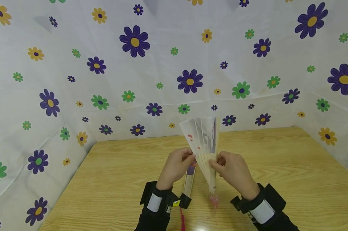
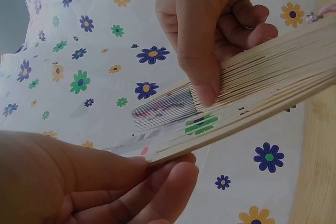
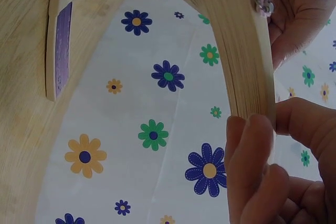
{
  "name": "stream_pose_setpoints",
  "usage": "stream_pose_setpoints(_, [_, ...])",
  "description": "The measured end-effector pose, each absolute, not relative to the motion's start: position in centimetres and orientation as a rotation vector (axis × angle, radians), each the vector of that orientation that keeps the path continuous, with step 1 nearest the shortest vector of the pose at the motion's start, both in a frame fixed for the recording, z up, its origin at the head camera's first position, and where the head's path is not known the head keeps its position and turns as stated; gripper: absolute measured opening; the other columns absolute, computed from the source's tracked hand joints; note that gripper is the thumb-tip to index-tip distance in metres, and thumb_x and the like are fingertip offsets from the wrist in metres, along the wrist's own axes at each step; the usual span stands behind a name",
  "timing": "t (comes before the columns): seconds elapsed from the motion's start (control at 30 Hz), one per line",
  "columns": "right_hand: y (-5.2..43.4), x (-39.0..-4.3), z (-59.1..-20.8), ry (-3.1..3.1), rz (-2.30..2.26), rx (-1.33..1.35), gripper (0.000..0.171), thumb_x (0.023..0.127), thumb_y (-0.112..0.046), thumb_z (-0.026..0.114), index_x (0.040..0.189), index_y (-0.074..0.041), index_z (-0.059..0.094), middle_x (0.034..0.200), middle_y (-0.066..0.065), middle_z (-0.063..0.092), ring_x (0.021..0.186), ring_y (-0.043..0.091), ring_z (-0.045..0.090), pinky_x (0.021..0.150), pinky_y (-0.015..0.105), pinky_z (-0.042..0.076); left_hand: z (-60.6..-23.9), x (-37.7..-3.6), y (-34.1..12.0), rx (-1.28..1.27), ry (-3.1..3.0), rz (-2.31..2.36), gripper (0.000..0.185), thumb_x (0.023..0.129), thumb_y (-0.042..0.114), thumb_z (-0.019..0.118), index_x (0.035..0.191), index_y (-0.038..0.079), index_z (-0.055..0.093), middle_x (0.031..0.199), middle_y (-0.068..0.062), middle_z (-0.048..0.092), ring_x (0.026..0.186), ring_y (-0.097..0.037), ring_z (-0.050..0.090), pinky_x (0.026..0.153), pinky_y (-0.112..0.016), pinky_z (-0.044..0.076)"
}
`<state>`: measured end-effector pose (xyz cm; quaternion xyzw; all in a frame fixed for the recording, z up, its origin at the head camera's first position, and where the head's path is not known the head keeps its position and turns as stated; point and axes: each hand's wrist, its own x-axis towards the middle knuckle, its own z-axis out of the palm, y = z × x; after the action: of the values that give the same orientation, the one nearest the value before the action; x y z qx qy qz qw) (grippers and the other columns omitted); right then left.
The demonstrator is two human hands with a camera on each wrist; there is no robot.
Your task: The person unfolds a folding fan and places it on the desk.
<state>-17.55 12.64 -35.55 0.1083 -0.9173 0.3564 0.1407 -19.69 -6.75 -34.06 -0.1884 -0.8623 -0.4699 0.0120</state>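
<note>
A folding paper fan [image 1: 203, 138] stands partly spread above the wooden table [image 1: 277, 179], white with small red marks and pale bamboo ribs [image 2: 273, 72]. A pink tassel [image 1: 215, 200] hangs from its pivot. My left hand [image 1: 188, 160] pinches the fan's left outer rib between thumb and fingers. My right hand [image 1: 217, 163] grips the right side of the ribs, its thumb pressed on the stacked slats [image 3: 244, 66]. A second fan [image 1: 189, 179], folded, purple-faced with a red tassel [image 1: 182, 219], lies on the table under my left wrist.
Flower-printed white cloth [image 1: 162, 64] walls the table at the back and on both sides. Black wrist straps [image 1: 157, 202] are on both forearms. Bare wood lies to the left and right of the hands.
</note>
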Motion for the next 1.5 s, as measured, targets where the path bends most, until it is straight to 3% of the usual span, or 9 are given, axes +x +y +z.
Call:
stream_pose_setpoints(0.37, [13.2,-17.7,-35.3,-2.638,1.048,0.285,0.019,0.09,-0.012,0.074,0.078,0.0,0.067,0.062,0.005,0.065,0.05,0.009,0.055,0.045,0.021,0.037,-34.0,-19.7,-7.0,-0.593,-2.648,-1.501,0.017,0.102,0.005,0.058,0.103,-0.007,0.07,0.087,-0.019,0.074,0.081,-0.035,0.072,0.066,-0.023,0.053])
stream_pose_setpoints(0.6, [13.5,-17.6,-35.2,-2.62,1.045,0.286,0.019,0.091,-0.012,0.074,0.078,0.0,0.067,0.063,0.007,0.067,0.05,0.009,0.058,0.045,0.021,0.038,-34.0,-19.7,-7.1,-0.589,-2.659,-1.492,0.018,0.102,0.006,0.058,0.105,-0.006,0.07,0.09,-0.02,0.075,0.08,-0.027,0.073,0.068,-0.024,0.055])
stream_pose_setpoints(0.83, [13.7,-17.7,-35.1,-2.623,1.045,0.262,0.021,0.091,-0.013,0.074,0.076,-0.001,0.066,0.062,0.006,0.066,0.05,0.009,0.057,0.044,0.021,0.036,-33.9,-19.8,-7.3,-0.595,-2.668,-1.499,0.018,0.102,0.006,0.058,0.105,-0.007,0.07,0.093,-0.023,0.075,0.087,-0.037,0.074,0.07,-0.025,0.056])
stream_pose_setpoints(1.1, [13.8,-17.7,-34.9,-2.631,1.058,0.249,0.02,0.091,-0.013,0.073,0.078,0.001,0.067,0.062,0.007,0.066,0.049,0.009,0.057,0.044,0.022,0.036,-33.5,-19.7,-7.5,-0.573,-2.673,-1.492,0.018,0.102,0.007,0.059,0.105,-0.006,0.071,0.091,-0.02,0.076,0.08,-0.025,0.073,0.067,-0.023,0.051])
stream_pose_setpoints(1.33, [13.9,-17.7,-34.8,-2.631,1.056,0.241,0.021,0.091,-0.014,0.074,0.077,0.0,0.067,0.061,0.006,0.066,0.049,0.009,0.057,0.045,0.022,0.036,-33.6,-19.7,-7.6,-0.555,-2.665,-1.518,0.017,0.101,0.006,0.06,0.106,-0.006,0.071,0.092,-0.021,0.076,0.085,-0.036,0.074,0.069,-0.024,0.048])
stream_pose_setpoints(1.5, [14.0,-17.6,-34.8,-2.632,1.06,0.246,0.02,0.091,-0.014,0.074,0.079,0.001,0.069,0.063,0.007,0.067,0.05,0.009,0.058,0.045,0.023,0.038,-33.7,-19.9,-7.6,-0.549,-2.669,-1.5,0.017,0.1,0.005,0.061,0.106,-0.006,0.072,0.091,-0.02,0.076,0.083,-0.033,0.074,0.069,-0.024,0.049])
